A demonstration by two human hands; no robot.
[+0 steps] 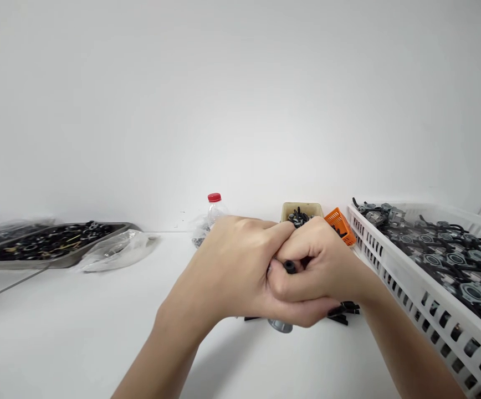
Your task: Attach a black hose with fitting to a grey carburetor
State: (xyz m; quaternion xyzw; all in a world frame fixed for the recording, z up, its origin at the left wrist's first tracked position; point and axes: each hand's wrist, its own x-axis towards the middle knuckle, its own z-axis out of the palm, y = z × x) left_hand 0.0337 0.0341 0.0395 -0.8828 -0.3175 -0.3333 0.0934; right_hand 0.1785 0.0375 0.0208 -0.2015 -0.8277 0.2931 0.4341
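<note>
In front of me my two hands are pressed together above the table. My left hand [240, 266] is closed around a grey metal part [281, 326]; just its round lower rim shows below the fingers. My right hand [323, 263] is closed on a black rubber hose [290, 267], whose open end pokes out between thumb and fingers. Where the hose meets the metal part, if it does, is hidden by the hands. Several black hoses [344, 313] lie on the table beneath them.
A white plastic basket [385, 266] on the right holds several grey metal parts with black hoses. Behind my hands stand a beige bin [302, 205], an orange basket [351, 237] and a red-capped bottle [214, 198]. To the left are a metal tray [61, 257] of small parts and a plastic bag [118, 252].
</note>
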